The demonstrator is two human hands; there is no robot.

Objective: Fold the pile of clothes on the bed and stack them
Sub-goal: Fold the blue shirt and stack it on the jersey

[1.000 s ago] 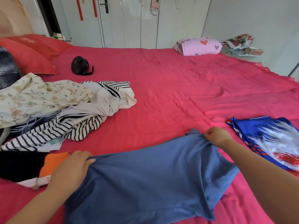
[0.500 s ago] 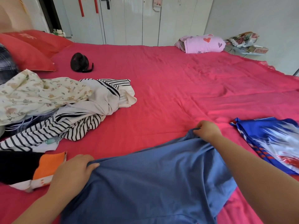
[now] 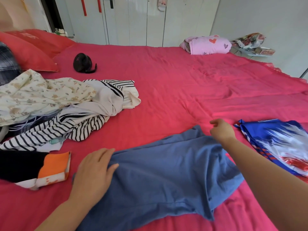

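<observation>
One blue garment (image 3: 158, 177) lies spread flat on the red bedsheet (image 3: 175, 90), directly in front of the person and between two hands. The left hand (image 3: 95, 172) rests palm down on the garment's left edge, fingers straight, gripping nothing. The right hand (image 3: 221, 130) is at the garment's far right corner with fingers loosely curled and the index finger extended; no cloth is pinched in it. To the left, the unfolded pile shows at least three pieces: one cream floral garment (image 3: 41, 95) on top, one black-and-white striped garment (image 3: 66, 129) beneath it, and one black-and-orange garment (image 3: 33, 167) nearest the person. One blue, white and red jersey (image 3: 280, 144) lies flat to the right, apart from the blue garment. At the far side: one pink heart-print bundle (image 3: 208, 45), one small black fan (image 3: 82, 63), and two red pillows (image 3: 28, 52).
</observation>
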